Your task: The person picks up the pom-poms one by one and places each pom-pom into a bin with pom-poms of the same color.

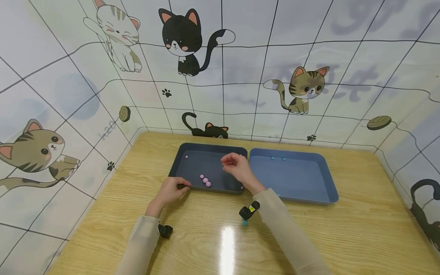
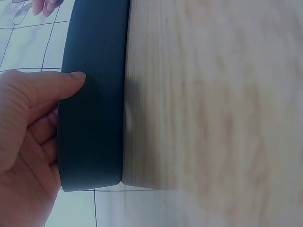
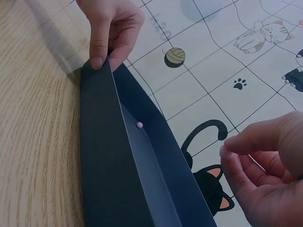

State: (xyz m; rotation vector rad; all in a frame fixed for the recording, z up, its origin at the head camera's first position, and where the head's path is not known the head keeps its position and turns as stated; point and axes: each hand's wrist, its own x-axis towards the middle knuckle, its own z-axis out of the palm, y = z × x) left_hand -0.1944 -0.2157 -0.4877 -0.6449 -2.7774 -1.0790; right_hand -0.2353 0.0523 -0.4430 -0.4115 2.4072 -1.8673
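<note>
My left hand (image 1: pixel 174 189) grips the near left corner of the dark grey tray (image 1: pixel 216 190), thumb on the outer wall and fingers behind the rim. Over the tray's right part hovers my right hand (image 1: pixel 238 168). Its thumb and forefinger meet in a pinch, with a bit of pale pink (image 3: pixel 225 151), seemingly a small ball, at the tips in the right wrist view. Inside the tray, pink balls (image 1: pixel 205 180) of differing size touch in a short row near the front. A smaller pink ball (image 1: pixel 186 157) lies at the back left, others along the right side.
A blue tray (image 1: pixel 292 198) stands right of the dark one, with small teal balls (image 1: pixel 283 159) near its back wall. Another teal piece (image 1: pixel 245 222) on the wooden table (image 1: pixel 199 229) is partly hidden by the right wrist camera (image 1: pixel 249 210). A cat-printed curtain (image 1: pixel 247 95) surrounds the table's back and sides.
</note>
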